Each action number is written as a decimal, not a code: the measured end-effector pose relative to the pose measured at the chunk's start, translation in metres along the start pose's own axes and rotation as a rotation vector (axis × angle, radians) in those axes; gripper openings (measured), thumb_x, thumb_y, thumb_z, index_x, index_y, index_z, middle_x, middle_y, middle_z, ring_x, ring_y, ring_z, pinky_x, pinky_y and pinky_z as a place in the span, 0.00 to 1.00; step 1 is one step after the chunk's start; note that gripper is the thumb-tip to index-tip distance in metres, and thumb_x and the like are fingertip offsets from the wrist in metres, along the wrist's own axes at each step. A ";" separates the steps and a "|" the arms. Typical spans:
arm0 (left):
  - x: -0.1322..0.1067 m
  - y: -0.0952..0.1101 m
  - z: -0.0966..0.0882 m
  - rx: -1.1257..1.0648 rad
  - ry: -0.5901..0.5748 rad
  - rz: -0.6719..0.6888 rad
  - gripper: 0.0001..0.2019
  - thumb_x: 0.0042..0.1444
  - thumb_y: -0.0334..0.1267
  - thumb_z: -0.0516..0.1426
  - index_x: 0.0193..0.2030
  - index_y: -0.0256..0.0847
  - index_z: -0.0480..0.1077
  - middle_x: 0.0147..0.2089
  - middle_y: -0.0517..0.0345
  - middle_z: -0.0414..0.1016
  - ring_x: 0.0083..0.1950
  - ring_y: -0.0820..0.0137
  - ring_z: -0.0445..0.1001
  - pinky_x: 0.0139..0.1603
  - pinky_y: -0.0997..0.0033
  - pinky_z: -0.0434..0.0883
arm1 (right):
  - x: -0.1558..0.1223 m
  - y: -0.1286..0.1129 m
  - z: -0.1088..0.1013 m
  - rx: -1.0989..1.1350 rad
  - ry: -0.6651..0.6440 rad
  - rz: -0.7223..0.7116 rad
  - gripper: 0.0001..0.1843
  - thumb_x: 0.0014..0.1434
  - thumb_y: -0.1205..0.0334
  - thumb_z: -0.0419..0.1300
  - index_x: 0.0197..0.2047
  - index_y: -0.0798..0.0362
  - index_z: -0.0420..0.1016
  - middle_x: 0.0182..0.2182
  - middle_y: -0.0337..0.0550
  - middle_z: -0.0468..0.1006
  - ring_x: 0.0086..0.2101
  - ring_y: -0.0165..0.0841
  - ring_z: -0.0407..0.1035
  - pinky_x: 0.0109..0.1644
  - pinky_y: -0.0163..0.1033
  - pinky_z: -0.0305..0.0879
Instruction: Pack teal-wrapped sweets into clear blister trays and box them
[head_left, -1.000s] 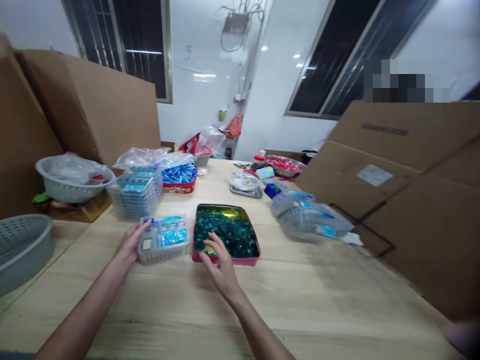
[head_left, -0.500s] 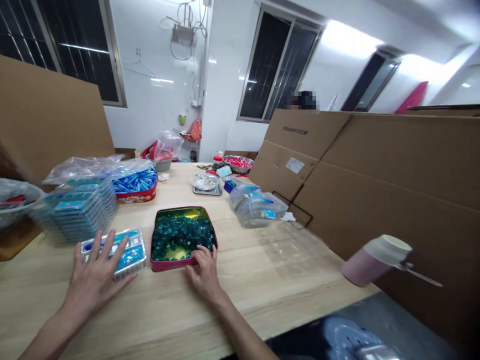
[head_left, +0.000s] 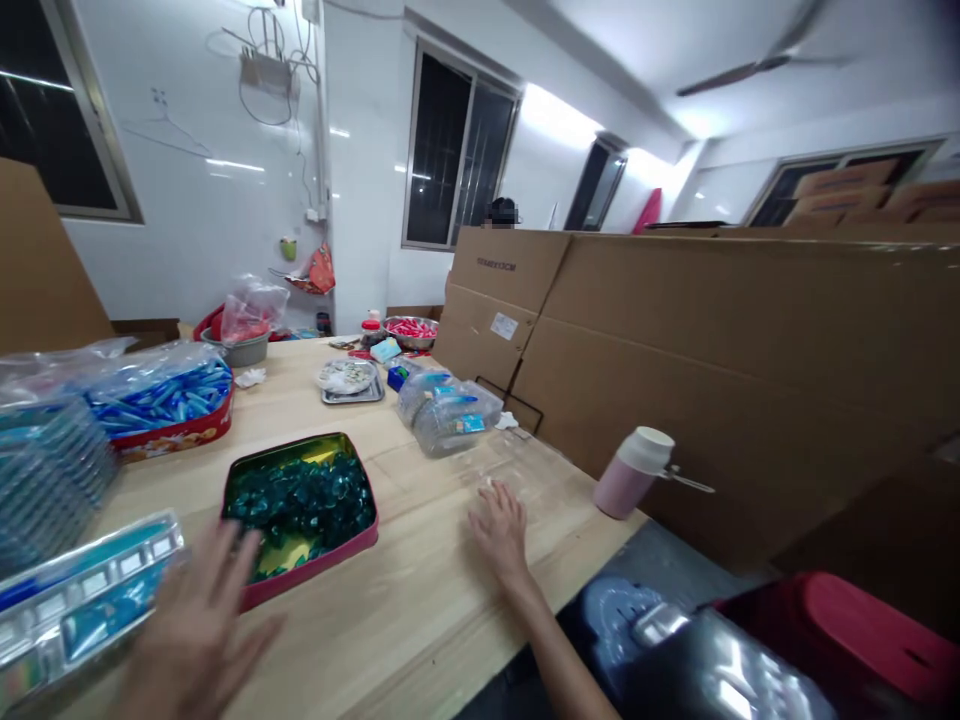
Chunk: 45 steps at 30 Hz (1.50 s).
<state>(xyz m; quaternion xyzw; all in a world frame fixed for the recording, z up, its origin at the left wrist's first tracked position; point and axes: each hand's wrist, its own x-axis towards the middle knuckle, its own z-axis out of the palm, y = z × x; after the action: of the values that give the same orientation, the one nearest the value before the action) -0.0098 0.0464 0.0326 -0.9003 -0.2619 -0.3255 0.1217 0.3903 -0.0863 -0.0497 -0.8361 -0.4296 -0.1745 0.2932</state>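
Observation:
My left hand (head_left: 196,625) hovers open and blurred, fingers spread, over the wooden table (head_left: 420,590) beside a clear plastic box of blue items (head_left: 75,600). A red tin of dark green pieces (head_left: 300,505) sits just beyond it. My right hand (head_left: 501,530) lies flat and open on the table, fingertips at a clear plastic sheet (head_left: 517,462). Neither hand holds anything.
A pink bottle with a white cap (head_left: 634,472) stands at the table's right edge. Clear packs (head_left: 450,412), a metal tray (head_left: 351,380), a red tray of blue tubes (head_left: 161,405) and stacked boxes (head_left: 45,470) lie about. Cardboard sheets (head_left: 712,350) wall the right. A red stool (head_left: 855,630) sits below.
The view has swung right. My right hand left the tin's edge and slid right onto bare table. My left hand lifted off the clear box.

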 end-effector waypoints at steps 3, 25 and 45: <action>0.036 0.084 0.042 -0.180 -0.200 0.163 0.32 0.57 0.53 0.52 0.65 0.40 0.54 0.66 0.43 0.58 0.66 0.53 0.56 0.62 0.53 0.60 | 0.007 0.027 -0.009 -0.116 -0.072 -0.059 0.14 0.53 0.70 0.53 0.41 0.54 0.74 0.50 0.55 0.73 0.53 0.48 0.63 0.58 0.61 0.48; -0.050 0.166 0.067 -0.231 -0.322 0.233 0.19 0.62 0.41 0.49 0.56 0.33 0.64 0.53 0.44 0.73 0.58 0.58 0.67 0.66 0.47 0.50 | -0.110 -0.011 -0.019 0.162 -0.045 -0.742 0.06 0.58 0.63 0.52 0.36 0.48 0.69 0.46 0.49 0.77 0.48 0.47 0.70 0.57 0.60 0.53; -0.142 0.091 0.007 0.137 0.027 0.121 0.15 0.61 0.28 0.46 0.45 0.38 0.73 0.44 0.55 0.78 0.50 0.66 0.74 0.70 0.49 0.40 | -0.022 -0.174 -0.004 0.620 -0.266 -0.528 0.06 0.59 0.64 0.54 0.35 0.50 0.72 0.42 0.49 0.76 0.44 0.41 0.70 0.48 0.49 0.66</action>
<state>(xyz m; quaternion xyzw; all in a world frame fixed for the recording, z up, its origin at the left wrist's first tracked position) -0.0484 -0.0819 -0.0691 -0.8996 -0.2271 -0.3110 0.2060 0.2346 -0.0229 0.0003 -0.5849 -0.6953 0.0032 0.4177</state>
